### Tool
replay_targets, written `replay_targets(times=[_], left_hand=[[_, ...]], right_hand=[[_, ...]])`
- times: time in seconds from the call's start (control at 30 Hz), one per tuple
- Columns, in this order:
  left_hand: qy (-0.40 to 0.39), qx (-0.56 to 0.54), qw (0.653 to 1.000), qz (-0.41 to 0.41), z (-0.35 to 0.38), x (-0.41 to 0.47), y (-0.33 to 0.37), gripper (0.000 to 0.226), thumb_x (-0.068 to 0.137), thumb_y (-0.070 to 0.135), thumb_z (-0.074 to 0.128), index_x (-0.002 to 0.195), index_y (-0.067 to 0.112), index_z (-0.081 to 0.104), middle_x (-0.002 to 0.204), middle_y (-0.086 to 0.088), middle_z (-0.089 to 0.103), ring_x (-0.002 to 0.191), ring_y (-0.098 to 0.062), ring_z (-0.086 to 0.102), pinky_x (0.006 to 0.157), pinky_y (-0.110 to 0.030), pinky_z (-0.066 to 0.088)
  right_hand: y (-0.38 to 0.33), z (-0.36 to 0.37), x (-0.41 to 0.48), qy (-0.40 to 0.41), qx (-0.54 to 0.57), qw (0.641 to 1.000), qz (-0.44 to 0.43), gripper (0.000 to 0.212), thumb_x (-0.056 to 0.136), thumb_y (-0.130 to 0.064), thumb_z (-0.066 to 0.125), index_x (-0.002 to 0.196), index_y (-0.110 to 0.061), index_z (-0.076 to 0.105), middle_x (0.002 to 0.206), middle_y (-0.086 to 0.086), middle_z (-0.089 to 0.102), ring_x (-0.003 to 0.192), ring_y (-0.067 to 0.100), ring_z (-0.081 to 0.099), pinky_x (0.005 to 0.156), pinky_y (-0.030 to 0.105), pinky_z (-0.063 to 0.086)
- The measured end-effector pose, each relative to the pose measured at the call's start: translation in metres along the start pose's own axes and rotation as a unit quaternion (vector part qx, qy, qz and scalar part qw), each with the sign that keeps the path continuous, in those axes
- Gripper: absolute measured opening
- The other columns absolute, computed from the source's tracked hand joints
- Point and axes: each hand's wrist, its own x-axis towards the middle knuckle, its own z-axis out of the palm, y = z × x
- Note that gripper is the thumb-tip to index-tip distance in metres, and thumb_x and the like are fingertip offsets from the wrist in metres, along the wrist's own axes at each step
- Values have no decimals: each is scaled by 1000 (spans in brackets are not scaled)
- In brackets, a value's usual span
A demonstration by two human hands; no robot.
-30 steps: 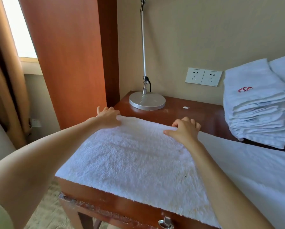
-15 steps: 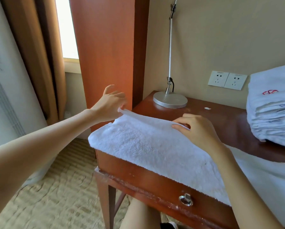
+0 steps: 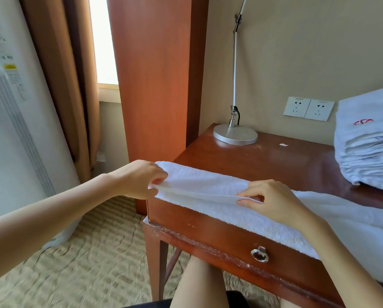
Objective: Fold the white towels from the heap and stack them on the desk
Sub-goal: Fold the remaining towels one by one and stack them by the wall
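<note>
A white terry towel (image 3: 210, 185) lies along the front left part of the wooden desk (image 3: 281, 158), running off to the right. Its far edge is folded over toward me. My left hand (image 3: 141, 178) pinches the folded edge at the towel's left end, by the desk's left corner. My right hand (image 3: 272, 201) pinches the same edge farther right, thumb under and fingers on top. A stack of folded white towels (image 3: 368, 138) with a red logo sits at the back right of the desk.
A silver desk lamp (image 3: 235, 134) stands at the back left of the desk, below two wall sockets (image 3: 308, 108). A drawer with a ring pull (image 3: 260, 254) faces me. A wooden panel (image 3: 150, 74), curtain and white air-conditioning unit (image 3: 15, 134) stand left. My knees are under the desk.
Both hands have drawn the towel's far edge toward me, folding it over onto itself. The head camera has swung left and down, showing more floor.
</note>
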Motion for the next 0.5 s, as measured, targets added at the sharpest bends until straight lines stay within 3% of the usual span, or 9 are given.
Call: replay_targets(times=[0.1, 0.2, 0.33, 0.5], left_hand=[[-59, -10, 998, 8, 4, -1, 0, 13, 79, 34, 48, 70, 25, 44, 69, 8, 51, 67, -13, 48, 67, -34, 49], [-75, -116, 990, -16, -7, 4, 10, 37, 89, 64, 42, 77, 31, 53, 76, 13, 57, 71, -8, 55, 69, -27, 50], [-41, -83, 995, 28, -20, 30, 58, 64, 70, 90, 14, 87, 41, 52, 84, 21, 57, 76, 0, 55, 72, -23, 50], [-5, -175, 974, 146, -21, 96, 163, 60, 78, 75, 33, 124, 40, 49, 116, 20, 52, 93, -1, 54, 80, -17, 47]], right_hand=[[1, 6, -4, -44, 22, 999, 6, 16, 86, -45, 65, 102, -46, 69, 68, -12, 59, 67, 3, 53, 61, 18, 43], [4, 4, -10, -48, 44, 998, 15, 25, 85, -48, 67, 109, -50, 62, 73, -11, 57, 70, 1, 50, 61, 17, 41], [26, -15, -26, -31, 46, 997, 55, 38, 81, -48, 71, 118, -48, 61, 90, -20, 59, 86, -1, 54, 77, 18, 45], [81, -43, -64, 12, 1, 996, 88, 37, 78, -41, 76, 114, -34, 68, 99, -21, 61, 94, -1, 56, 85, 18, 39]])
